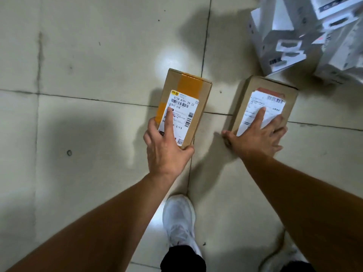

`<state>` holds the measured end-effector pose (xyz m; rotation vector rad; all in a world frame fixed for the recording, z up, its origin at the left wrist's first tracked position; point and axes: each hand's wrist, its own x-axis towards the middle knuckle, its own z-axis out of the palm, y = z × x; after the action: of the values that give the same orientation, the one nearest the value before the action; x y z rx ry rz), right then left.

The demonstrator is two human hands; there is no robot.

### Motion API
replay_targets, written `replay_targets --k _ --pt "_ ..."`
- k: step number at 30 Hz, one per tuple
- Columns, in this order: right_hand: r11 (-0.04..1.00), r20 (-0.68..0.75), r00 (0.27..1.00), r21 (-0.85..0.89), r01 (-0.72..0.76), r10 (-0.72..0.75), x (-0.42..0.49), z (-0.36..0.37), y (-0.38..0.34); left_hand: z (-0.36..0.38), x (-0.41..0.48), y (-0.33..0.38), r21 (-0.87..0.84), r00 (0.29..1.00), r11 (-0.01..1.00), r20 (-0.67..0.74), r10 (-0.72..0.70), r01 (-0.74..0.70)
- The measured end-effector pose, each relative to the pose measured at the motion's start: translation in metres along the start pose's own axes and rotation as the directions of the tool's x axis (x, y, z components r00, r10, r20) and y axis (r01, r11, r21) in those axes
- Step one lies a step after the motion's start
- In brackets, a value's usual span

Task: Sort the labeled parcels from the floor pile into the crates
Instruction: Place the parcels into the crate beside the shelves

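Two brown cardboard parcels with white shipping labels are in front of me. The left parcel (193, 107) has orange tape across it. My left hand (165, 148) grips its near end, thumb on the right side, index finger laid along the label. The right parcel (275, 95) has a label with a red strip at its far end. My right hand (259, 134) grips its near end, fingers spread over the label, thumb at the left edge. No crate is in view.
A pile of white boxes (290, 36) with barcodes lies on the tiled floor (98, 55) at the upper right, just beyond the right parcel. My white shoes (179, 218) stand below the parcels.
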<state>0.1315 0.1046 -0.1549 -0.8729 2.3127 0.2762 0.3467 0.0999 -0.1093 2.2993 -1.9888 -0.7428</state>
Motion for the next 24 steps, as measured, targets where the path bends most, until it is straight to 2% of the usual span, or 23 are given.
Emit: replay_targets --k 5,8,11,16,19,22,24 --pt "0.997 -0.092 0.993 0.000 -0.078 0.078 0.018 -0.015 0.022 0.000 -0.001 -0.013 -0.041 0.999 0.998 0.014 -0.048 0.049" --pt "0.989 -0.075 0.987 0.039 -0.141 0.143 0.025 -0.014 0.033 0.003 -0.004 -0.016 -0.037 0.999 0.999 0.025 -0.032 0.033" --pt "0.989 -0.111 0.983 0.008 -0.145 0.145 0.024 -0.006 0.039 0.006 -0.010 -0.014 -0.036 0.999 0.999 0.048 -0.023 0.025" --pt "0.996 -0.105 0.993 -0.077 -0.054 0.046 0.015 -0.021 0.047 0.000 -0.022 0.000 -0.031 0.997 0.999 0.071 -0.031 0.033" --pt "0.969 -0.072 0.989 -0.220 0.113 -0.131 -0.011 -0.047 0.043 -0.021 -0.033 0.014 -0.027 0.995 0.998 0.087 -0.054 0.056" --pt "0.932 -0.026 0.958 -0.241 0.270 -0.285 -0.055 -0.093 0.030 -0.062 -0.050 0.035 -0.036 0.990 0.993 0.097 -0.106 0.110" --pt "0.917 0.030 0.945 -0.235 0.322 -0.325 -0.087 -0.138 0.021 -0.102 -0.064 0.058 -0.090 0.983 0.981 0.072 -0.168 0.174"
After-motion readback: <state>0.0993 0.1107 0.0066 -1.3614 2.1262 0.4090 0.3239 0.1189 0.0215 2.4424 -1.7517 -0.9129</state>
